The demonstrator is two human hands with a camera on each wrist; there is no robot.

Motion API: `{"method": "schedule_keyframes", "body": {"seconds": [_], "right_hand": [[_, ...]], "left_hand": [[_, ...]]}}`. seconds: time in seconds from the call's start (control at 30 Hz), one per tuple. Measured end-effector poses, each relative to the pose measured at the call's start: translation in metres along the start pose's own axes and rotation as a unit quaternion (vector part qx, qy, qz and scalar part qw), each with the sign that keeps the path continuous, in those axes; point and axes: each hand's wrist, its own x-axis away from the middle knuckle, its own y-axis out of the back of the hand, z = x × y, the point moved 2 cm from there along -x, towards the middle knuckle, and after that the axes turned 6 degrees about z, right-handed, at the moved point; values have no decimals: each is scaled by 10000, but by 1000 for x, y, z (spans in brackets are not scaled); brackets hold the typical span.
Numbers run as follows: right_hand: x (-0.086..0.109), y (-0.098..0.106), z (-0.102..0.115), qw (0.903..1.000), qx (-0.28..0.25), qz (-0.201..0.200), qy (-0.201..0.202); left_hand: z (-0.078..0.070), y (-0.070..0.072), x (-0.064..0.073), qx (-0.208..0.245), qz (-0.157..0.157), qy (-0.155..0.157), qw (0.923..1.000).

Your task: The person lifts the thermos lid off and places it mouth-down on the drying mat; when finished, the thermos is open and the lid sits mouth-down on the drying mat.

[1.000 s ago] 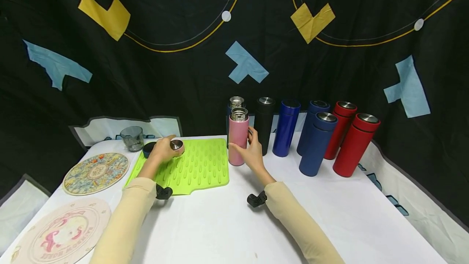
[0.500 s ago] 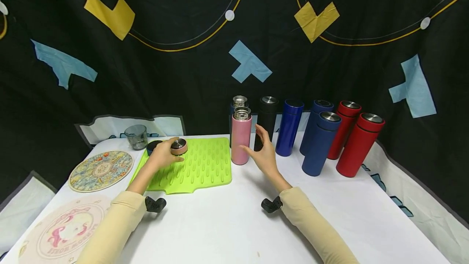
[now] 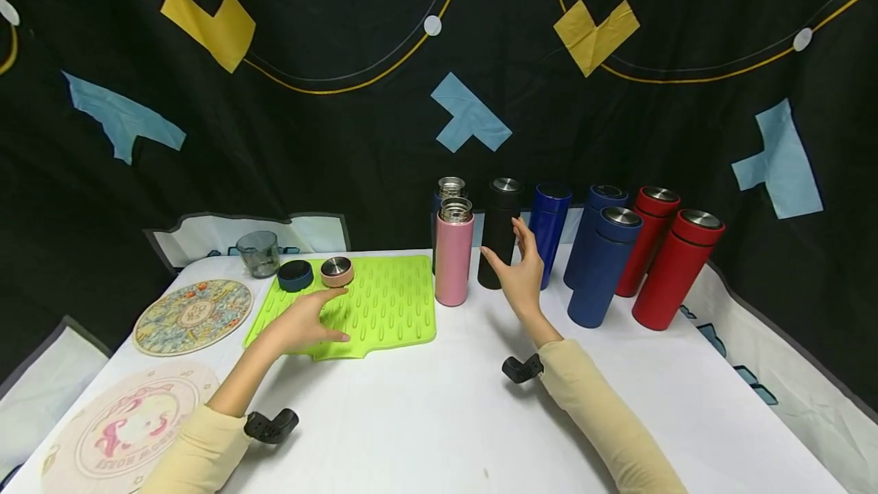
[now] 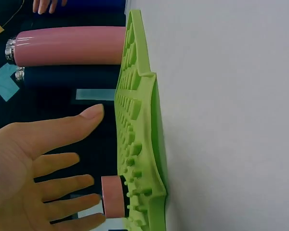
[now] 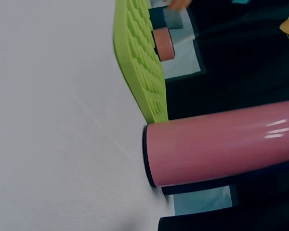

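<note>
Head view: left hand [image 3: 302, 326] spread and relaxed above the green mat [image 3: 401, 299], thumb apart from the fingers, nothing held, just in front of the pink cap [image 3: 337, 274]. Right hand [image 3: 523, 280] likewise loose and holding nothing, in front of the black bottle [image 3: 499, 221], contact there impossible to tell. Pink bottle [image 3: 453, 265] upright on the white table [image 3: 411, 418], mouth uncovered, just beside the mat's right edge, with a second uncapped bottle [image 3: 451, 187] behind. Looks most exposed to a toppling: tall, narrow, and within reach of a sideways sweep of the right thumb. Might knock the bottle behind as well in a fall, given so little room between the two. Could also spill, if filled; contents impossible to see. Seems easy to bump the black bottle or glossy blue bottle [image 3: 550, 221] with careless right fingertips. On the left, might snag the thumb on the mat's front edge, apparently bowed in the left wrist view, and so jolt both caps. Risks a mix-up too, with the dark blue cap [image 3: 295, 277] near the pink cap and two bare necks nearby.
</note>
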Motion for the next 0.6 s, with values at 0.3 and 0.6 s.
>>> {"method": "schedule_keyframes", "body": {"seconds": [0.3,0.6], "right_hand": [[-13,-1,-16,9984,29,-217,-515],[-20,-8,-31,9956,372,-169,-840]], "left_hand": [[7,-3,15,-35,159,-180,9997],[12,-8,17,31,332,-237,9992]]}}
